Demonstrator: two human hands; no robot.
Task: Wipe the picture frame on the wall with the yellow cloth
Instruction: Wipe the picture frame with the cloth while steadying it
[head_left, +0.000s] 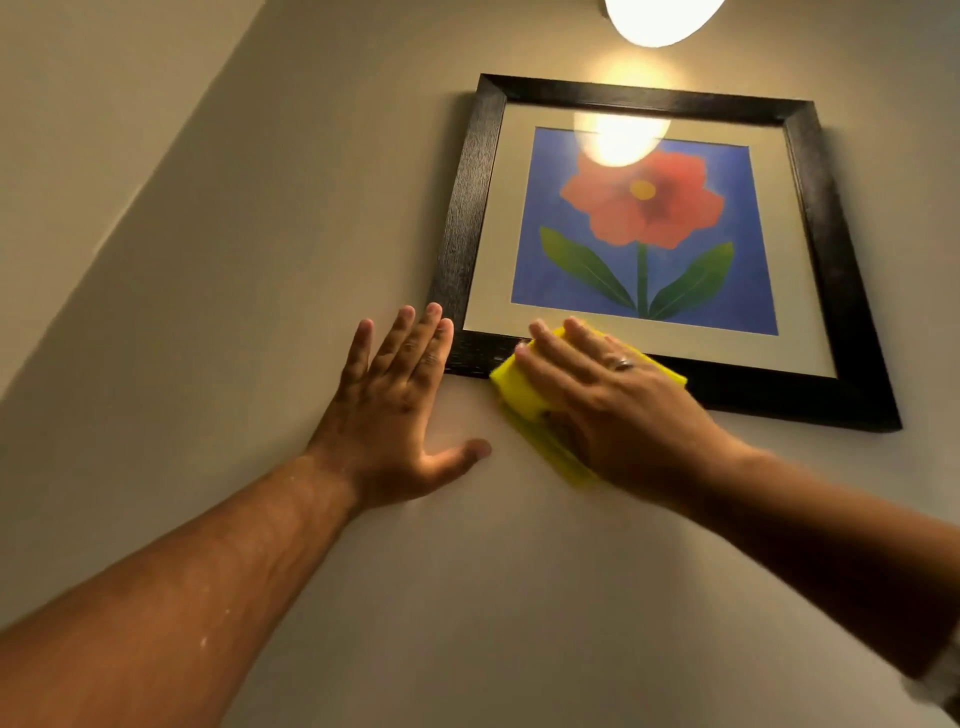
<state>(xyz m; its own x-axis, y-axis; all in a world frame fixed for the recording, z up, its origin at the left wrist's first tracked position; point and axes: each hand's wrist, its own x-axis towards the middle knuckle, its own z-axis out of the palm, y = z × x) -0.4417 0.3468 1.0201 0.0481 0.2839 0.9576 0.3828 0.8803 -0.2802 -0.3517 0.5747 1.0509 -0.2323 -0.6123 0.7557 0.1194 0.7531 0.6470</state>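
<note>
Under the right hand (597, 395), yellow cloth (524, 410) overlaps picture frame (467, 208)

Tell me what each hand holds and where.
Right hand presses the yellow cloth, palm over its middle, against the picture frame. Left hand holds nothing.

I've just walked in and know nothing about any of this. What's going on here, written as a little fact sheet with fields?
Setting: beige wall, lit lamp above
Frame: black picture frame holding a red flower print on blue; its glass reflects the lamp
Cloth: yellow cloth on the frame's bottom rail near the left corner, reaching onto the wall below
Right hand: right hand lies flat on the cloth, pressing it; a ring on one finger
Left hand: left hand spread flat on the wall, fingertips by the frame's lower left corner
</note>
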